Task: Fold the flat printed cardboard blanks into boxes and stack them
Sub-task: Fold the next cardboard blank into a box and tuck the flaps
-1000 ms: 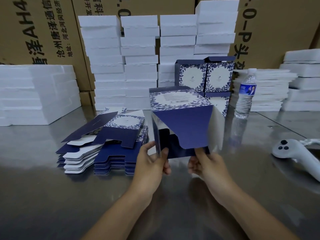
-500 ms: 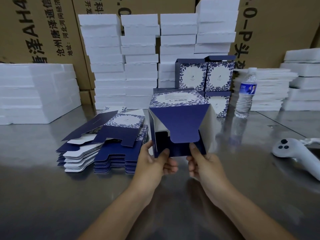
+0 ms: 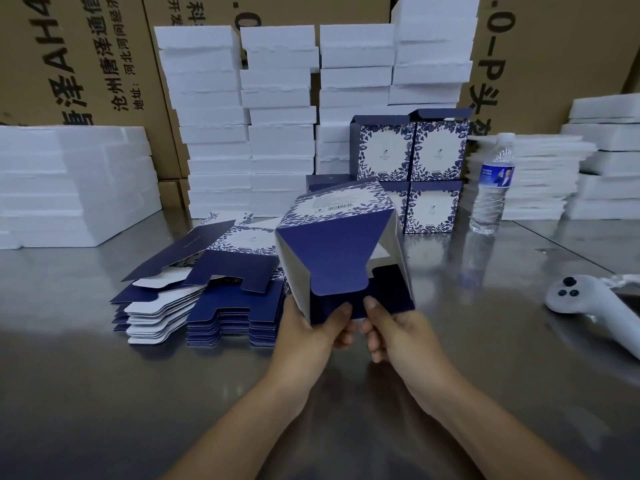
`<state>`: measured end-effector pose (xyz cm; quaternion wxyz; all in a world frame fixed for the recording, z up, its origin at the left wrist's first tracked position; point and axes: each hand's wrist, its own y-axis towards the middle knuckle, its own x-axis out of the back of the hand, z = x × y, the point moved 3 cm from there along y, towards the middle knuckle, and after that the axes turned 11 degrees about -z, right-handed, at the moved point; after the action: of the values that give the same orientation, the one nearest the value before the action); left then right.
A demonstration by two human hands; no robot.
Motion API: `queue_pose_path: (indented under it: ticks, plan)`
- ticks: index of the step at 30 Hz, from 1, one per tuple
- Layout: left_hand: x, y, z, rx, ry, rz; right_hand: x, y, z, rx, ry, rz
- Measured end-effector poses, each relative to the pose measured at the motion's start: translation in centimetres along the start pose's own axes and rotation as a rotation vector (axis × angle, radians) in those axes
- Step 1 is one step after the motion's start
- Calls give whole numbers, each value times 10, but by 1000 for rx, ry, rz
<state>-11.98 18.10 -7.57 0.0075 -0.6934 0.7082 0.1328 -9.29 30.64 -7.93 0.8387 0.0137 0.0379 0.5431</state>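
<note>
A half-folded blue and white floral box (image 3: 341, 249) is held up over the steel table, its open bottom end facing me with a dark blue flap bent across it. My left hand (image 3: 311, 332) grips its lower left corner, thumb on a bottom flap. Beside it, my right hand (image 3: 391, 332) pinches the lower flap with thumb on top. A pile of flat blanks (image 3: 207, 289) lies to the left. Finished boxes (image 3: 412, 168) stand stacked two high behind the held box.
White foam blocks (image 3: 277, 116) are stacked along the back, more at the left (image 3: 69, 185) and right (image 3: 602, 168), with brown cartons behind. A water bottle (image 3: 493, 188) stands right of the finished boxes. A white controller (image 3: 588, 306) lies at the right on the steel table (image 3: 104, 393).
The box has tilted to the left and come nearer to me. Both hands have closed in on its lower edge, and the bottom flaps are bent further inward.
</note>
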Motion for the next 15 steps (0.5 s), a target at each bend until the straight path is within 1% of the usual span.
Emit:
queue_pose_path:
  ticks: [4, 7, 11, 15]
  plan:
    - [4, 2, -1, -3, -10, -19, -4, -4, 1, -17, 61, 24]
    - [5, 4, 0, 13, -30, -21, -7, -6, 1, 10, 104, 65]
    - [4, 3, 2, 5, -22, -15, -6, -7, 3, 47, 98, 104]
    - [1, 1, -2, -16, -24, -35, -5, -6, 4, 44, 111, 114]
